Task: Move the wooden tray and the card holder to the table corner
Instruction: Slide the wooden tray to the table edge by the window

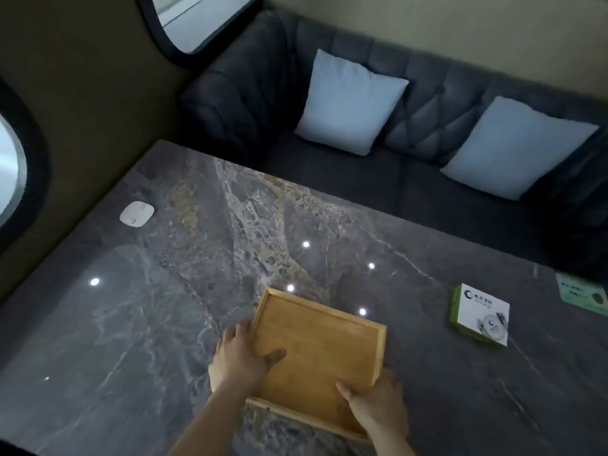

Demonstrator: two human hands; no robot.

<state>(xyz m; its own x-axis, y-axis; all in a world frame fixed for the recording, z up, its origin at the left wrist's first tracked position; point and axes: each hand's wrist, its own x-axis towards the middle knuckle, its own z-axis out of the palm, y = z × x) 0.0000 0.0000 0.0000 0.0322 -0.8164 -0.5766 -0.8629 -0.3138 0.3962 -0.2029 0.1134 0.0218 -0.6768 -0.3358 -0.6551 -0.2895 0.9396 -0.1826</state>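
I see both hands on the wooden tray (316, 353), which sits on the near middle of the grey marbled worktop (131, 324). My left hand (240, 357) grips the tray's left rim, thumb lying inside on the tray floor and fingers wrapped over the outer edge. My right hand (375, 406) clasps the near right corner, thumb inside on the floor and the rest of the hand outside the rim. Whether the tray is resting flat or raised a little off the worktop I cannot tell.

The tray is rectangular and empty, open side up. Its long axis runs from the near edge of the worktop away toward the sofa (427, 103), skewed so that its far end swings to the left and its far left corner points toward the middle of the worktop.

To the right of the tray, well apart from it, lies a white box with green sides (480, 314), printed on top. Further right, at the worktop's edge, is a green card (582, 291), partly cut off by the frame. A small white rounded device (136, 213) lies near the far left corner. Two pale cushions (348, 103) lean against the sofa back.
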